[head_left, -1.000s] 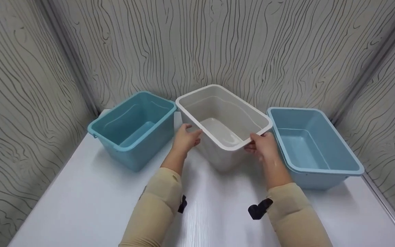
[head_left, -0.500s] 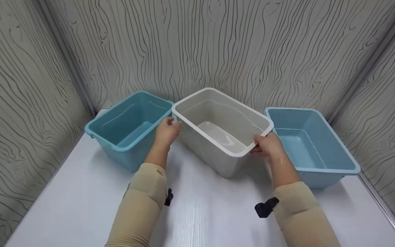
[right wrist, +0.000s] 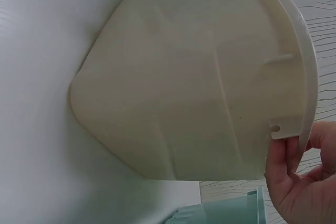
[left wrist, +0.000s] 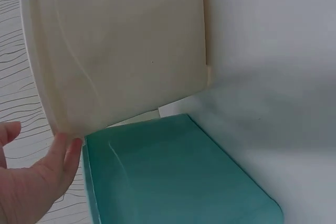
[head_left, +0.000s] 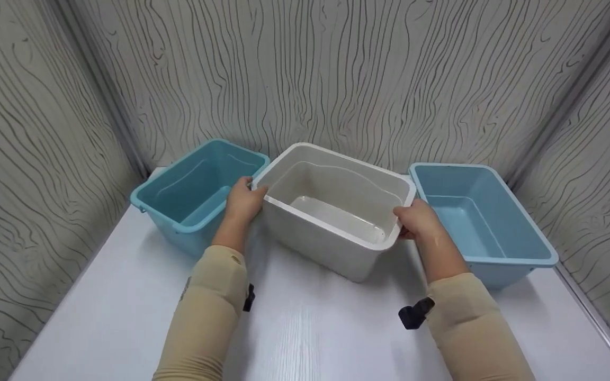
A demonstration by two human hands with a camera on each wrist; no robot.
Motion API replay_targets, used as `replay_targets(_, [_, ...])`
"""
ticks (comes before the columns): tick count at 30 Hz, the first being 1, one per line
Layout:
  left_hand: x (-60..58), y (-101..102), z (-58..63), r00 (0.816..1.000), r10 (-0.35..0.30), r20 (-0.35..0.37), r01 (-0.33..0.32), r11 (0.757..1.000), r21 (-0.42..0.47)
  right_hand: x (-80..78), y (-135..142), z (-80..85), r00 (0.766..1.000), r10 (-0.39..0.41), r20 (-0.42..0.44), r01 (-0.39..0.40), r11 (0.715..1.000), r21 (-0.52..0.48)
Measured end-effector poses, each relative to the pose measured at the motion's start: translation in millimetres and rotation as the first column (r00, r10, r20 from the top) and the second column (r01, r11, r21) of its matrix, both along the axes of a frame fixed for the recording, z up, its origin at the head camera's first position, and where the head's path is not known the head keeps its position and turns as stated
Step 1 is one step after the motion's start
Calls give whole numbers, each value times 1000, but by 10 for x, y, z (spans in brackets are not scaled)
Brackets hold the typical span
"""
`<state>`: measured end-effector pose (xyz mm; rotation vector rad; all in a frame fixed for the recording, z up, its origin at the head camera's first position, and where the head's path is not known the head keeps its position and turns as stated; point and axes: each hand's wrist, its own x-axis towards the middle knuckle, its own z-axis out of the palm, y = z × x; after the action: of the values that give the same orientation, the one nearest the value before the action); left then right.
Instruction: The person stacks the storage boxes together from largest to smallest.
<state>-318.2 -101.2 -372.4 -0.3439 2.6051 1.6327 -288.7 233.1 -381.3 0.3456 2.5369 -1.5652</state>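
In the head view a white plastic bin [head_left: 318,233] stands in the middle, set at a slant. My right hand [head_left: 421,219] grips its right rim; in the right wrist view the fingers curl up under the rim, with the thumb on the outer side. At the bin's left corner is my left hand [head_left: 244,200]. In the left wrist view its fingertips [left wrist: 73,148] touch the rim's underside, while the thumb stays apart from the rim. The bin's inside looks bare. Beside the left hand stands a teal bin [head_left: 178,228].
A light blue bin [head_left: 506,261] stands to the right, close to my right hand. All rest on a white table [head_left: 294,328]. Wood-patterned walls [head_left: 305,69] close off the back and both sides.
The white bin has turned, its left end swinging left and nearer to me. My left hand has moved left to its corner, while my right hand has kept its grip.
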Motion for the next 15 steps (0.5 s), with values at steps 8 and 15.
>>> replay_targets(8, [-4, -92, 17, 998, -57, 14, 58, 992, -116, -48, 1, 80, 998, 53, 19, -55, 991, 121])
replay_targets(15, [1, -149, 38, 995, -85, 53, 92, 984, -151, -99, 31, 149, 995, 102, 19, -104, 970, 221])
